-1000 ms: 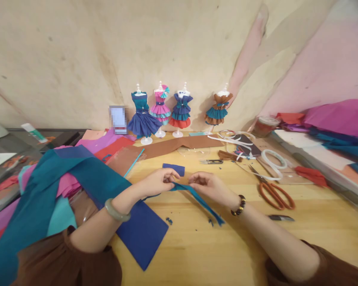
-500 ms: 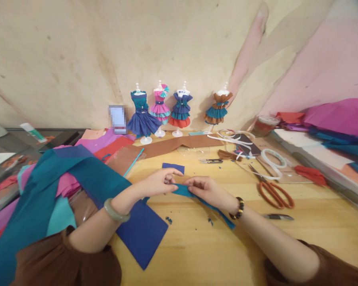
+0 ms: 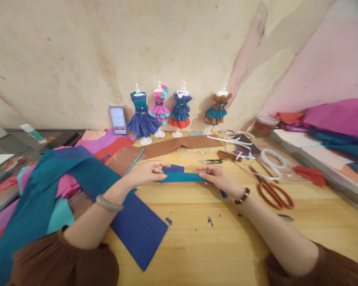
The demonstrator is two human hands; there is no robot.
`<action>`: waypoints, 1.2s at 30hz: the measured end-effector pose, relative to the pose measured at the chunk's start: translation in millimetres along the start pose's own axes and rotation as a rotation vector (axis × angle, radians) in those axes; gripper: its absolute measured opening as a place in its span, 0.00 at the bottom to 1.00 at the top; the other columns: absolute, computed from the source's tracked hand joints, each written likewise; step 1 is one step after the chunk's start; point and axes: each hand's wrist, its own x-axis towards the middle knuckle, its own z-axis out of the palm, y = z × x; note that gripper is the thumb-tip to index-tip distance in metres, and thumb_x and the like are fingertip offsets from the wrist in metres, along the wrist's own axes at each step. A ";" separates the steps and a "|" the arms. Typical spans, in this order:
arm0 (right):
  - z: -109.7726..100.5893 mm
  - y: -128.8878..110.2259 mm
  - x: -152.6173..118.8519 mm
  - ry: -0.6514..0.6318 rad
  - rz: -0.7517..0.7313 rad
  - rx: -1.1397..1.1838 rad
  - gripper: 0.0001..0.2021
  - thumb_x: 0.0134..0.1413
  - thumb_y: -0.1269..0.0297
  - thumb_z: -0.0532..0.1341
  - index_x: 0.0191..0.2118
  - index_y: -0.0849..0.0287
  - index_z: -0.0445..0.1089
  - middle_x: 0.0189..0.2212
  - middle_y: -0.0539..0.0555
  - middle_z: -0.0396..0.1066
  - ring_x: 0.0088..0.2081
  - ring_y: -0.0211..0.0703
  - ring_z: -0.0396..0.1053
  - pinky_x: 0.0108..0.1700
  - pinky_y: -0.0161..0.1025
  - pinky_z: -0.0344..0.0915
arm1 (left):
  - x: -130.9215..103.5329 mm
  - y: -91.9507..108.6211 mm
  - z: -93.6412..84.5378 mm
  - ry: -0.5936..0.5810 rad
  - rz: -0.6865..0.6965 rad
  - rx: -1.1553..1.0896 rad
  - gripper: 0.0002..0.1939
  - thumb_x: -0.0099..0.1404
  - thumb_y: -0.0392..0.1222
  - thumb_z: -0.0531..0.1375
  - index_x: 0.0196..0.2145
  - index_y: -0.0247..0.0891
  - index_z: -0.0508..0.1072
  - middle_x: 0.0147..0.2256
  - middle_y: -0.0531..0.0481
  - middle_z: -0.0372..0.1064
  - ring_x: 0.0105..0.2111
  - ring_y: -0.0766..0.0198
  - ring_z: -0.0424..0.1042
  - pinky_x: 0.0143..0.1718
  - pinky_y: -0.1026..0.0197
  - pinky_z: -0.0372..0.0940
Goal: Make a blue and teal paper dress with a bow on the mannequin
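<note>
A narrow teal crepe paper strip [image 3: 183, 177] is stretched level between my two hands above the wooden table. My left hand [image 3: 146, 173] pinches its left end between thumb and fingers. At the other end my right hand [image 3: 216, 178] is closed on the strip, and a dark teal tail hangs below that palm. Just behind the strip lies a small blue paper piece [image 3: 175, 168], partly covered by it. A larger blue paper rectangle [image 3: 143, 234] lies below my left forearm, beside a wide teal paper band [image 3: 98, 174].
Orange-handled scissors [image 3: 274, 190], thread snips [image 3: 211, 161] and a roll of white tape [image 3: 273, 159] lie on the right. Several small mannequins in paper dresses [image 3: 181, 105] stand along the wall. Coloured paper [image 3: 68, 184] heaps up on the left; tiny scraps [image 3: 210, 221] dot the table.
My hands have moved apart, the left one leftward and the right one slightly right. The teal strip, bunched and slanting before, now runs straight between them.
</note>
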 end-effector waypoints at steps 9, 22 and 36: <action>-4.3 6.1 5.7 -0.042 0.030 0.073 0.22 0.37 0.56 0.74 0.41 0.60 0.76 0.31 0.53 0.78 0.29 0.37 0.74 0.34 0.37 0.72 | -4.4 -4.1 -26.7 0.232 -0.057 -0.025 0.22 0.49 0.42 0.69 0.43 0.37 0.77 0.27 0.49 0.78 0.30 0.59 0.75 0.35 0.59 0.67; -8.3 7.6 5.1 0.035 0.004 0.240 0.20 0.39 0.54 0.74 0.39 0.58 0.76 0.30 0.51 0.76 0.27 0.36 0.72 0.37 0.40 0.74 | -1.8 -17.3 -36.3 0.427 -0.031 -0.150 0.25 0.43 0.48 0.73 0.38 0.36 0.79 0.34 0.44 0.77 0.34 0.57 0.74 0.33 0.60 0.66; -11.0 12.2 8.2 0.071 0.009 0.335 0.18 0.39 0.63 0.74 0.40 0.57 0.76 0.32 0.51 0.77 0.31 0.39 0.76 0.38 0.40 0.77 | 8.8 -26.3 -44.1 0.624 0.118 -0.524 0.26 0.41 0.49 0.74 0.37 0.34 0.76 0.31 0.50 0.72 0.31 0.66 0.70 0.32 0.62 0.66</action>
